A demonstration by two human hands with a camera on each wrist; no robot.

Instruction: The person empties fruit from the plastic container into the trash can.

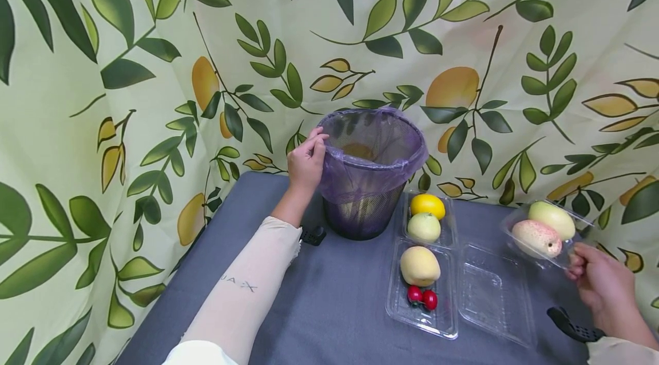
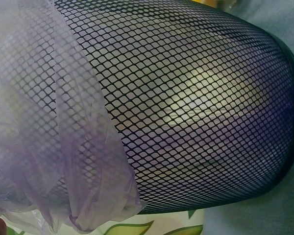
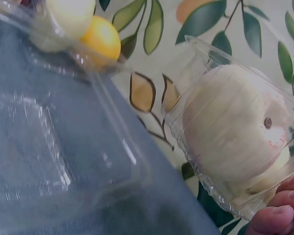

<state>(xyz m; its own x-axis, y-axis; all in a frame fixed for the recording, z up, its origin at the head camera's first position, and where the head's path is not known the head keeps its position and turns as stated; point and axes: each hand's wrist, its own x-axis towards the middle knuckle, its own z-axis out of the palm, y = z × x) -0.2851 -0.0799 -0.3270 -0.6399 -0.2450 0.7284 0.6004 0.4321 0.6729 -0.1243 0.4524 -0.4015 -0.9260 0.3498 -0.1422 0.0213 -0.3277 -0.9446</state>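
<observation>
Two edges are held: left hand (image 1: 306, 162) grips bin rim (image 1: 362, 165) near bare tabletop (image 1: 329, 302), right hand (image 1: 601, 280) pinches fruit tray (image 3: 210, 195).

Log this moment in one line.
left hand: holds bin rim | right hand: grips clear box, two fruits inside | table: two red fruits in another box

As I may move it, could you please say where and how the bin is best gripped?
Probably by the left of its rim, from the left, where the left hand holds it: the bin stands upright and open-topped, giving an edge to hook over, and fruit trays sit close on the right. Pinch the bag too, as it drapes over the rim.
</observation>
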